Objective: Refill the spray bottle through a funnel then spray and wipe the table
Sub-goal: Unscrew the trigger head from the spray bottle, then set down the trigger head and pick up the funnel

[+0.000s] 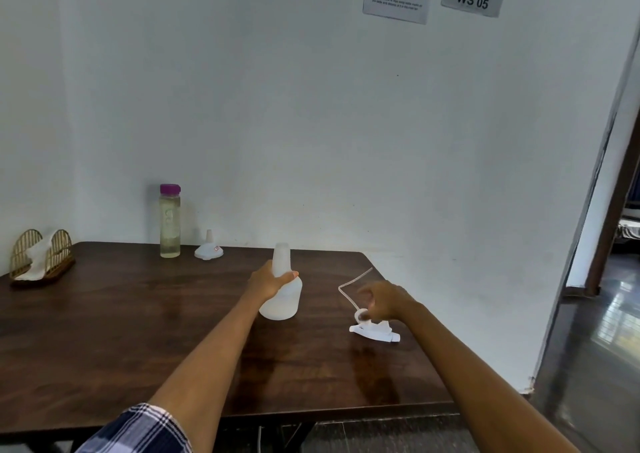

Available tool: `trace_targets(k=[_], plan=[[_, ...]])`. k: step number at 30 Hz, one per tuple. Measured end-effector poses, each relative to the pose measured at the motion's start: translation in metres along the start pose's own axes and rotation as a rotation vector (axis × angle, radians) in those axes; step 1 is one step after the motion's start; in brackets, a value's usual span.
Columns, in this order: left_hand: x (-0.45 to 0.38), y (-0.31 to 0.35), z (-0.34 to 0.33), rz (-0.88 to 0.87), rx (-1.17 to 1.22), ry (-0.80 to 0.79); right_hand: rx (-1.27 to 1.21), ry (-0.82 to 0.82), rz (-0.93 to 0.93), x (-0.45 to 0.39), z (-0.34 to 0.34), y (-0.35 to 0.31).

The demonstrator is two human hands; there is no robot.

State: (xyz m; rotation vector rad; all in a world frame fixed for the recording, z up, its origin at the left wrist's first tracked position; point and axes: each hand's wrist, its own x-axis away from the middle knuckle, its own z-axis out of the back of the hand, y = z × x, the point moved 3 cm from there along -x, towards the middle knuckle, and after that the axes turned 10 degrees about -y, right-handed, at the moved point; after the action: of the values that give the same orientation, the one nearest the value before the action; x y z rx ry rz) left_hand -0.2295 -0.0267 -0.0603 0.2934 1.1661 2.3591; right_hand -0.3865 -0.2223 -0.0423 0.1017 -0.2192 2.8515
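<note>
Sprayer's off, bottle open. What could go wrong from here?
1. The spray head lies near the table edge on the right; the right hand could knock it off.
2. The funnel sits far back; reaching for it could tip the open bottle that the left hand steadies.

Dark table (138,331) (bottles (170,222), funnel (208,250), sprayer (374,331))

Spray bottle opened on the dark table

The left hand (268,281) grips the upright, uncapped spray bottle (281,297); to its right, the right hand (384,300) rests curled over the spray head (374,331) lying on the table (138,331).
</note>
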Motion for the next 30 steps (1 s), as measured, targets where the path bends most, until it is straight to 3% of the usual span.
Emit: trace_targets(k=[7, 13, 21, 24, 30], plan=[[0.008, -0.002, 0.006, -0.001, -0.054, -0.036, -0.084, 0.349, 0.154, -0.004, 0.033, -0.053], [0.02, -0.031, 0.049, 0.059, -0.167, -0.015, -0.107, 0.562, 0.353, -0.026, 0.051, -0.145], [0.03, -0.133, 0.169, 0.302, -0.481, 0.053, -0.043, 0.368, 0.453, -0.107, 0.004, -0.271], [0.014, -0.168, 0.204, 0.384, -0.537, 0.049, -0.084, 0.29, 0.373, -0.154, -0.011, -0.299], [-0.055, -0.208, 0.251, 0.545, -0.728, 0.038, -0.429, 0.088, 0.083, -0.273, -0.04, -0.318]])
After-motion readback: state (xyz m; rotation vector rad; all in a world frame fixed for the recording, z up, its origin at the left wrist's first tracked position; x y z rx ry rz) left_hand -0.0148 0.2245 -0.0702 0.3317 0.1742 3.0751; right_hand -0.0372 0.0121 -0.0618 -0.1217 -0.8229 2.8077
